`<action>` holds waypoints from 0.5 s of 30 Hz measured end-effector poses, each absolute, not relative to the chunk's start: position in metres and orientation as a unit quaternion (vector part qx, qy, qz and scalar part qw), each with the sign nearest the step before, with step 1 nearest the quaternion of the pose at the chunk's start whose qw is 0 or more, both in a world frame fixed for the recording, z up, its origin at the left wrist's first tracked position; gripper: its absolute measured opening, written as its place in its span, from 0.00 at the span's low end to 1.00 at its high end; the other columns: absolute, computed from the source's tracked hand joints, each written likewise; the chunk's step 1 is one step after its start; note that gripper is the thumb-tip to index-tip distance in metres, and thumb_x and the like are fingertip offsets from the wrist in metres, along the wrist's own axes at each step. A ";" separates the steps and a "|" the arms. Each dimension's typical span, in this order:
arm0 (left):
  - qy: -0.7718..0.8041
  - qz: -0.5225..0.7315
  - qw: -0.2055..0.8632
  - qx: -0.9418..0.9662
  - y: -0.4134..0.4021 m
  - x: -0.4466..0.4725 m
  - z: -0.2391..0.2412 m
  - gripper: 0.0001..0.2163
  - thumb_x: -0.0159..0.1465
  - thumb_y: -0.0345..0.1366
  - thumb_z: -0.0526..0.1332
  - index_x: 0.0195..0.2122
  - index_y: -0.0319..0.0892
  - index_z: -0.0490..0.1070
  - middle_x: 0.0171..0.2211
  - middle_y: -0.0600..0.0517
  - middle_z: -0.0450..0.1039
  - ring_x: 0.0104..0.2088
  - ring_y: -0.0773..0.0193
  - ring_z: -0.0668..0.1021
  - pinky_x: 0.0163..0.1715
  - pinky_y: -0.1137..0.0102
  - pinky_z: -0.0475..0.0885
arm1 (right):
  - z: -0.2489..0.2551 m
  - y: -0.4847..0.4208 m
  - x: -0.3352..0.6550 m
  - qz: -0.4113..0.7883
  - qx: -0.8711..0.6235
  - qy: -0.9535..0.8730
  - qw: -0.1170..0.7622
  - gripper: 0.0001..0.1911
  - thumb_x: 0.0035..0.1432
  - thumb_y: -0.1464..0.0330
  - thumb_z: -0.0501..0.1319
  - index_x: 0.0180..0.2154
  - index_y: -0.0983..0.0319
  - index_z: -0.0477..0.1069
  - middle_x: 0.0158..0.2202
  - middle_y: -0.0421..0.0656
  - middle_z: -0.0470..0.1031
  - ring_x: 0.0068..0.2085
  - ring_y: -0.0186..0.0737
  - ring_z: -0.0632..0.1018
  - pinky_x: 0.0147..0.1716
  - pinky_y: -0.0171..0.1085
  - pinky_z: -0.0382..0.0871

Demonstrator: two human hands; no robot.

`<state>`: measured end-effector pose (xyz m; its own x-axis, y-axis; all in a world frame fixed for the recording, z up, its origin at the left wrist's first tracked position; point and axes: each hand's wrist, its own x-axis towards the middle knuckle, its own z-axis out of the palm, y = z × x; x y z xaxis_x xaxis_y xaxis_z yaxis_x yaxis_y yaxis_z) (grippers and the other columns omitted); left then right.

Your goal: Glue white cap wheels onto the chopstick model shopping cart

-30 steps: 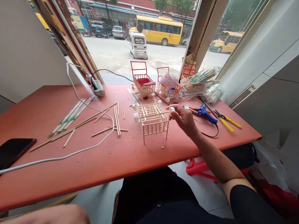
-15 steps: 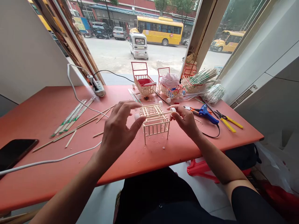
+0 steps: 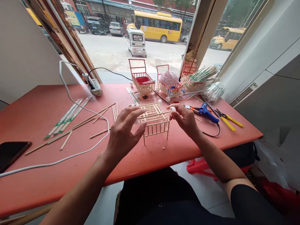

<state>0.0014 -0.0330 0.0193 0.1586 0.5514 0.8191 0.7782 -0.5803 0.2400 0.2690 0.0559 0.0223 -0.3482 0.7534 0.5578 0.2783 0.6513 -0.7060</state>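
Note:
A small unpainted wooden stick cart (image 3: 154,120) lies upside down on the red table (image 3: 42,112), with white wheels on thin axles. My right hand (image 3: 186,120) pinches the white wheel (image 3: 172,109) at the right end of the near axle. My left hand (image 3: 124,132) curls its fingers at the left end of the same axle, covering the wheel there. Both forearms reach in from the bottom of the view.
Loose chopsticks and wrapped ones (image 3: 67,120) lie to the left, with a white cable (image 3: 70,156) and a phone (image 3: 10,151). Three finished red carts (image 3: 140,79) stand by the window. A blue glue gun (image 3: 207,113) and yellow-handled cutters (image 3: 228,120) lie to the right.
My left hand came up from the bottom left and closed in on the cart's left wheel. My right hand stayed on the right wheel.

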 end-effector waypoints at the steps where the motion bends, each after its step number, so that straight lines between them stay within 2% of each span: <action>1: -0.439 -0.476 0.128 -0.751 -0.032 0.002 0.018 0.16 0.75 0.28 0.69 0.62 0.46 0.76 0.57 0.45 0.85 0.58 0.54 0.88 0.62 0.60 0.84 | 0.022 0.056 0.269 0.254 -0.329 -0.781 0.466 0.36 0.74 0.36 0.63 0.50 0.62 0.85 0.31 0.41 0.85 0.30 0.36 0.80 0.34 0.35 0.72; 9: -0.436 -0.496 0.142 -0.737 -0.031 0.004 0.016 0.13 0.75 0.26 0.68 0.57 0.48 0.79 0.53 0.50 0.86 0.54 0.58 0.89 0.59 0.65 0.85 | 0.024 0.055 0.268 0.257 -0.326 -0.779 0.469 0.37 0.73 0.34 0.63 0.50 0.62 0.85 0.30 0.41 0.84 0.31 0.37 0.81 0.34 0.35 0.72; 15: -0.424 -0.508 0.140 -0.736 -0.030 0.005 0.015 0.12 0.76 0.26 0.66 0.56 0.49 0.80 0.52 0.50 0.87 0.52 0.58 0.89 0.61 0.62 0.85 | 0.024 0.055 0.268 0.261 -0.325 -0.778 0.469 0.37 0.73 0.34 0.63 0.50 0.62 0.85 0.29 0.41 0.84 0.31 0.37 0.80 0.34 0.35 0.71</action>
<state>0.0053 -0.0298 0.0153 0.1234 0.4830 0.8669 0.7666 -0.6011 0.2258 0.2679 0.0554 0.0236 -0.3479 0.7513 0.5608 0.2615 0.6522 -0.7115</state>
